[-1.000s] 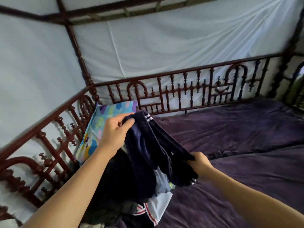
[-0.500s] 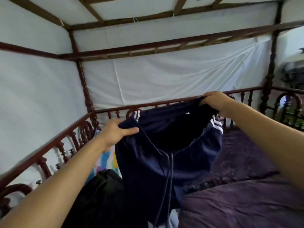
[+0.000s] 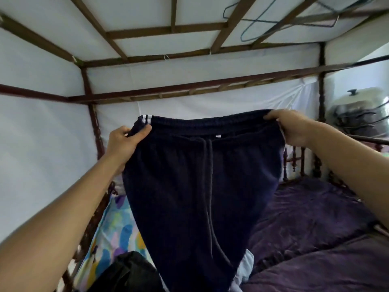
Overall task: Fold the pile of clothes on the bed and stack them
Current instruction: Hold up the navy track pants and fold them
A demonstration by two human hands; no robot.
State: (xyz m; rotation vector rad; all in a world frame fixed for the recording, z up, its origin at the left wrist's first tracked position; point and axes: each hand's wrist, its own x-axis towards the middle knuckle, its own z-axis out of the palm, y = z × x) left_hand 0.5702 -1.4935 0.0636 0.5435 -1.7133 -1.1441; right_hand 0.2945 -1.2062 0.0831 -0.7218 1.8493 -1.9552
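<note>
Lifted higher and stretched wide since a moment ago, navy trousers (image 3: pixel 200 175) hang between left grip (image 3: pixel 124 142) and right grip (image 3: pixel 292 129), each curled round a waistband end; opening-out step, next likely laying them flat on bed (image 3: pixel 315 228) below

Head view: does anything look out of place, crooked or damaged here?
Only the wire hangers look odd: they sit up at the canopy frame above the bed. The navy pants, gripped at the waistband by the left hand and right hand, hang straight.
</note>
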